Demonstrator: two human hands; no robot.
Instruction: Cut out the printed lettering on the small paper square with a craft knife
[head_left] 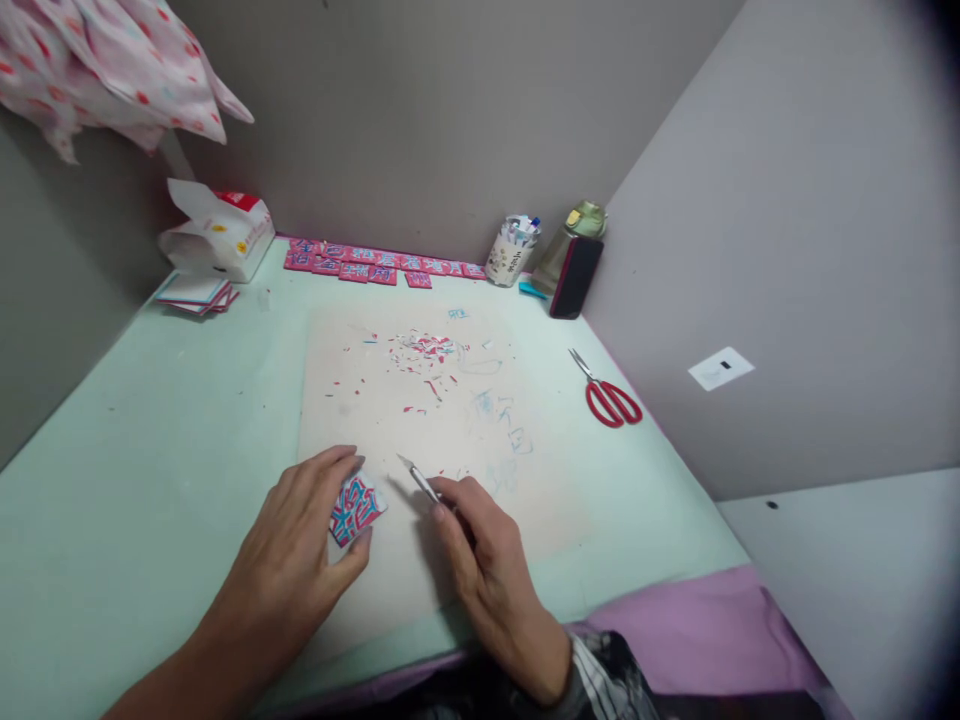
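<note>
My left hand (304,540) grips a small square carving block (355,508) by its edges, thumb on the near side and fingers on the far side. Blue marks and red cut lines cover the block's face. In my right hand (487,565) is a craft knife (420,480), held like a pen. Its blade points up and left, a short gap away from the block. Both hands are over a pale work sheet (352,420) with blue pen marks on it. Red and white shavings (427,347) are heaped beyond my hands, with loose bits scattered around.
Red-handled scissors (611,400) lie at the right. Carved red tiles (375,262) line the back wall. A pen cup (514,250), a green bottle (556,255) and a leaning phone (576,278) stand back right. A paper box (221,240) and stacked squares (196,292) are back left.
</note>
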